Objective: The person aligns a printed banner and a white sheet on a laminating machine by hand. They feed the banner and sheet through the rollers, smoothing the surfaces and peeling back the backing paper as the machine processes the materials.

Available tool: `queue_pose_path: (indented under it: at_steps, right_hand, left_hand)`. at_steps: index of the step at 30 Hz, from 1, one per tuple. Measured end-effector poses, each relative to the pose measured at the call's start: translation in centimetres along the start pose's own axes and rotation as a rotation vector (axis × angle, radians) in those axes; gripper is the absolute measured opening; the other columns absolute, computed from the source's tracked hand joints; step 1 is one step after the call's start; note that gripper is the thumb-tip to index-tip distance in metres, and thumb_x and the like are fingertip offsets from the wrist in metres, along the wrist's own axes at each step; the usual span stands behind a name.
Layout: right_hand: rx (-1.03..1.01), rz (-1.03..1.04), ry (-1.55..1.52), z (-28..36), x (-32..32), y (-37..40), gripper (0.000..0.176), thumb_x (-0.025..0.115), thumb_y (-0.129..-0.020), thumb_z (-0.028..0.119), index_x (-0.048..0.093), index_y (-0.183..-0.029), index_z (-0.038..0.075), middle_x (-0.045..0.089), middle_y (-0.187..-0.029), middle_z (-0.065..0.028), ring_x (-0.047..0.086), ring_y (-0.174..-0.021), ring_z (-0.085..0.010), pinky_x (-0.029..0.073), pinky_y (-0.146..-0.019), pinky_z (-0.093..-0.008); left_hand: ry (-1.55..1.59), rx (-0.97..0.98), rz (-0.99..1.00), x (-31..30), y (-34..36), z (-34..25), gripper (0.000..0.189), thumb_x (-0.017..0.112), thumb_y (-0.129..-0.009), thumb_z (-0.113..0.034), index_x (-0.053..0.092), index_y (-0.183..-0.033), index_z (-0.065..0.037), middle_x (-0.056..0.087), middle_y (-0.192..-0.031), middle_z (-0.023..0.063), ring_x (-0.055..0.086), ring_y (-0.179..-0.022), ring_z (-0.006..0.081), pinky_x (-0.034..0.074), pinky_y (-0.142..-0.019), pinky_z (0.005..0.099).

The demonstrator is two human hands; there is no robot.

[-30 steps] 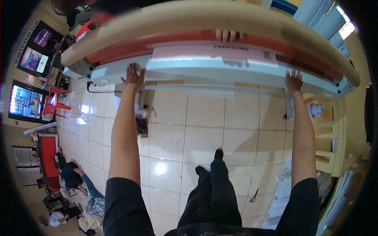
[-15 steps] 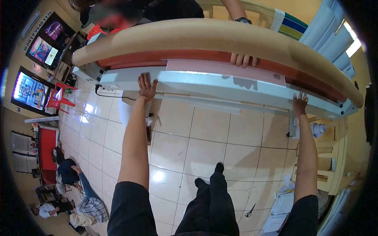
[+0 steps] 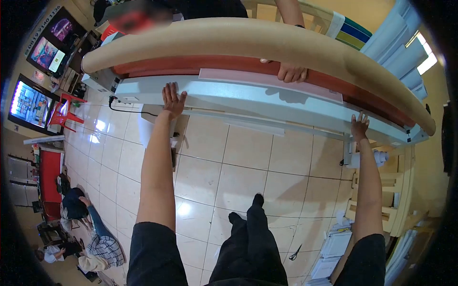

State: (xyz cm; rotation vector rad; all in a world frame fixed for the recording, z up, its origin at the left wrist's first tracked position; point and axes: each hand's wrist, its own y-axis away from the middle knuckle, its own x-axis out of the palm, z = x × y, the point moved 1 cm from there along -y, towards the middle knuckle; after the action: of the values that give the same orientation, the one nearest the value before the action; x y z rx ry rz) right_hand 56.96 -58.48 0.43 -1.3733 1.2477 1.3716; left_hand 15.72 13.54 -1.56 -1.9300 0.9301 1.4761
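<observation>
A long machine with a pale grey front beam (image 3: 229, 94) spans the upper part of the view. Behind that beam run a red roller (image 3: 167, 66) and a thick tan roll (image 3: 267, 40). My left hand (image 3: 173, 101) lies flat on the left part of the beam, fingers extended. Toward the right end, my right hand (image 3: 359, 126) rests on the beam's front edge with its fingers stretched out. Between my hands, a pale pink sheet (image 3: 238, 79) lies against the red roller. Another person's hand (image 3: 292, 72) presses on that sheet with curled fingers.
A co-worker in dark clothing (image 3: 210, 8) stands across the machine. A black cable (image 3: 129, 113) hangs at its left end. Scissors (image 3: 296, 252) and stacked papers (image 3: 329, 250) lie on the tiled floor (image 3: 243, 148). A red chair (image 3: 66, 114) stands left, wooden slats (image 3: 389, 190) right.
The co-worker's hand has reached farther over the sheet and its fingers have curled; fingertips of another hand now show beside it. My hands stay on the beam while the view shifts slightly.
</observation>
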Motion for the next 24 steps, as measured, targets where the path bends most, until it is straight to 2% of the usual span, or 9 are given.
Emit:
queue_pose_path:
  at_steps: [1,3,7,9,12,14,16,18,24]
  right_hand:
    - [-0.007,0.000,0.006,0.1,-0.6,0.1,0.074,0.029,-0.102,0.052,0.017,-0.153,0.000,0.018,-0.157,-0.0302,0.010,-0.147,-0.0426,0.006,-0.119,-0.0527]
    - [-0.122,0.110,0.317,0.4,-1.2,0.6,0.074,0.029,-0.102,0.053,0.019,-0.153,0.000,0.018,-0.157,-0.0294,0.010,-0.147,-0.0442,0.008,-0.118,-0.0528]
    - [-0.112,-0.027,0.277,-1.2,1.7,-1.2,0.069,0.027,-0.104,0.049,0.021,-0.152,0.000,0.021,-0.157,-0.0270,0.013,-0.145,-0.0471,0.009,-0.117,-0.0552]
    - [0.006,-0.103,0.025,-0.7,0.8,-0.6,0.066,0.028,-0.104,0.047,0.023,-0.152,0.003,0.025,-0.156,-0.0261,0.015,-0.143,-0.0488,0.012,-0.116,-0.0563]
    - [-0.112,0.035,0.213,0.3,-1.3,0.8,0.066,0.029,-0.103,0.050,0.023,-0.153,0.006,0.024,-0.155,-0.0270,0.015,-0.143,-0.0492,0.012,-0.117,-0.0563]
    - [-0.101,0.043,0.219,0.6,-1.6,0.9,0.067,0.029,-0.103,0.051,0.023,-0.154,0.008,0.022,-0.156,-0.0276,0.014,-0.143,-0.0496,0.013,-0.117,-0.0551]
    - [-0.090,0.046,0.221,0.2,-0.8,0.2,0.069,0.029,-0.102,0.053,0.022,-0.155,0.009,0.019,-0.157,-0.0283,0.014,-0.143,-0.0500,0.013,-0.118,-0.0539]
    - [0.036,-0.026,-0.059,-0.7,0.7,-0.8,0.069,0.027,-0.103,0.052,0.020,-0.155,0.007,0.016,-0.158,-0.0275,0.011,-0.145,-0.0478,0.010,-0.119,-0.0532]
    - [-0.061,0.069,0.199,-1.2,1.0,-1.4,0.073,0.025,-0.103,0.054,0.015,-0.155,0.003,0.013,-0.159,-0.0272,0.006,-0.148,-0.0427,0.004,-0.119,-0.0521]
  left_hand:
    - [-0.066,0.023,0.002,0.4,-0.4,0.4,0.086,0.026,-0.099,-0.064,0.003,-0.155,-0.003,-0.005,-0.161,0.0236,-0.010,-0.149,0.0415,-0.002,-0.121,0.0504]
    - [-0.166,0.046,0.006,1.1,-0.7,1.2,0.086,0.026,-0.099,-0.063,0.003,-0.155,-0.002,-0.005,-0.161,0.0240,-0.010,-0.148,0.0414,-0.001,-0.121,0.0503]
    - [-0.225,0.001,0.048,1.4,-1.0,1.0,0.087,0.028,-0.099,-0.064,0.002,-0.155,-0.003,-0.006,-0.160,0.0241,-0.010,-0.149,0.0412,0.001,-0.121,0.0503]
    - [-0.183,-0.018,0.054,1.2,-1.1,0.7,0.087,0.029,-0.098,-0.065,0.003,-0.155,-0.004,-0.006,-0.161,0.0236,-0.010,-0.149,0.0412,0.002,-0.121,0.0506]
    - [-0.165,-0.018,0.054,1.0,-1.0,0.5,0.088,0.028,-0.098,-0.065,0.002,-0.156,-0.004,-0.007,-0.161,0.0230,-0.009,-0.149,0.0413,0.003,-0.121,0.0506]
    - [-0.205,-0.007,0.041,0.4,-0.8,-0.2,0.088,0.027,-0.098,-0.066,0.002,-0.156,-0.005,-0.008,-0.161,0.0226,-0.009,-0.149,0.0413,0.003,-0.121,0.0504]
    - [0.055,-0.143,0.080,-3.5,1.7,-3.9,0.089,0.025,-0.097,-0.067,0.000,-0.156,-0.005,-0.010,-0.161,0.0220,-0.011,-0.149,0.0407,0.003,-0.122,0.0494]
    - [0.038,-0.121,0.050,-2.2,1.2,-3.0,0.089,0.024,-0.097,-0.068,0.000,-0.156,-0.006,-0.010,-0.162,0.0212,-0.011,-0.149,0.0399,0.002,-0.122,0.0487]
    - [0.069,-0.163,0.077,-3.4,2.0,-3.9,0.088,0.023,-0.096,-0.070,-0.001,-0.157,-0.012,-0.013,-0.163,0.0150,-0.012,-0.150,0.0353,0.004,-0.121,0.0516]
